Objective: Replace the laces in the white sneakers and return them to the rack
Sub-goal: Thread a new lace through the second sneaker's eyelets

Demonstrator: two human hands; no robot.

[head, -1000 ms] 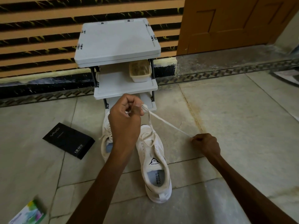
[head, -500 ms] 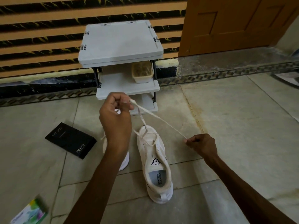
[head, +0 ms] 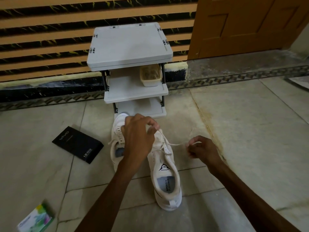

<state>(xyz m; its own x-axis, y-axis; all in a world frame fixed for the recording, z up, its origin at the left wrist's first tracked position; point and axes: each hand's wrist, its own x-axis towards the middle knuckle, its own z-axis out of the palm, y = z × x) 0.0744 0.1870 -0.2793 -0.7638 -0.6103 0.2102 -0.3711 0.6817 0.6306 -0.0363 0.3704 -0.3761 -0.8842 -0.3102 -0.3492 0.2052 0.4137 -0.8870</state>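
The person's left hand (head: 138, 136) and right hand (head: 203, 150) are bare. Both forearms (head: 113, 190) are bare too, lean and uncovered as far up as shows.

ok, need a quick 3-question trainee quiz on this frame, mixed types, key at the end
1. True or false: both white sneakers stand on the floor in front of the rack.
2. Where is the black box? A) on the rack's top B) on the floor, left of the sneakers C) inside a sneaker.
3. Fill in: the left hand and the right hand each pinch a strand of the ____.
Key: 1 true; 2 B; 3 lace.
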